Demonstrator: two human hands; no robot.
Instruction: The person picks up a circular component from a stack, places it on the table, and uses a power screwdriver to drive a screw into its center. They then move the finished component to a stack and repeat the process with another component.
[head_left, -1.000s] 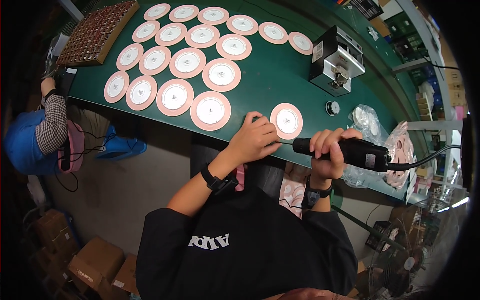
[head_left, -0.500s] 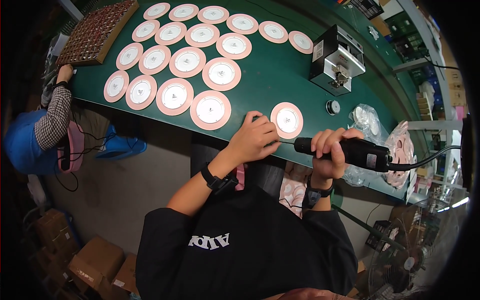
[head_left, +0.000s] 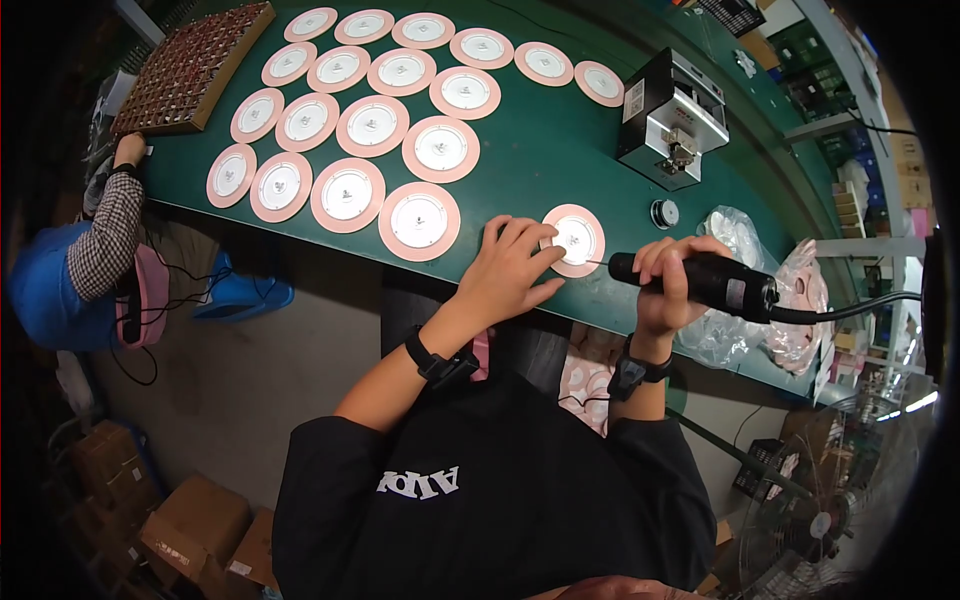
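In my right hand [head_left: 680, 275] is a black corded electric screwdriver [head_left: 735, 288], fingers wrapped round its body. Its thin bit points left, with the tip over the lower part of a pink-rimmed white disc [head_left: 580, 240] that lies by itself near the table's front edge. My left hand [head_left: 512, 268] is open beside that disc, fingers spread and fingertips at its left edge. Whether the bit touches the disc I cannot tell. To the left lie rows of similar discs, the nearest one [head_left: 420, 222] just left of my left hand.
On the green table [head_left: 530, 140] stand a black and silver machine [head_left: 675, 120] and a small round black-rimmed part [head_left: 664, 214]. Clear plastic bags [head_left: 735, 240] lie at the right. A partitioned box [head_left: 195, 65] is far left, near another person's hand [head_left: 130, 150].
My left hand has opened its fingers from a pinch and reached to the disc's edge. The screwdriver has moved slightly up, its bit swinging from below the disc to over it.
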